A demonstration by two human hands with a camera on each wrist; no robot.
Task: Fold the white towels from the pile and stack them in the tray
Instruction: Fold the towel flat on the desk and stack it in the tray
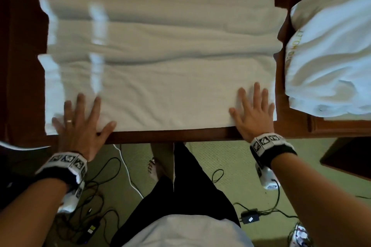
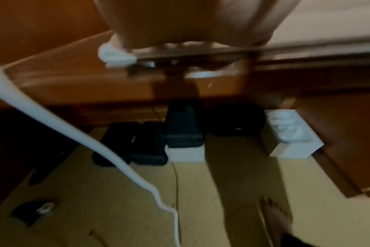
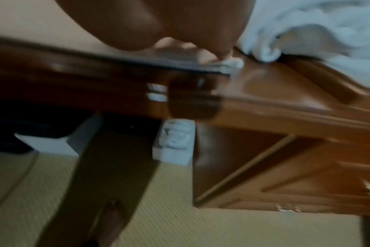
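Wooden counter (image 1: 200, 133) carries one towel (image 1: 160, 70) spread unfolded; my left hand (image 1: 80, 124) and right hand (image 1: 253, 114) press it flat-fingered, gripping nothing. Pile (image 1: 329, 50) waits; folding barely begun.

This looks like a hotel room. A polished wooden desk (image 1: 200, 133) stands on green carpet (image 1: 230, 158). White linen (image 1: 331, 56) beside it carries gold hotel lettering.
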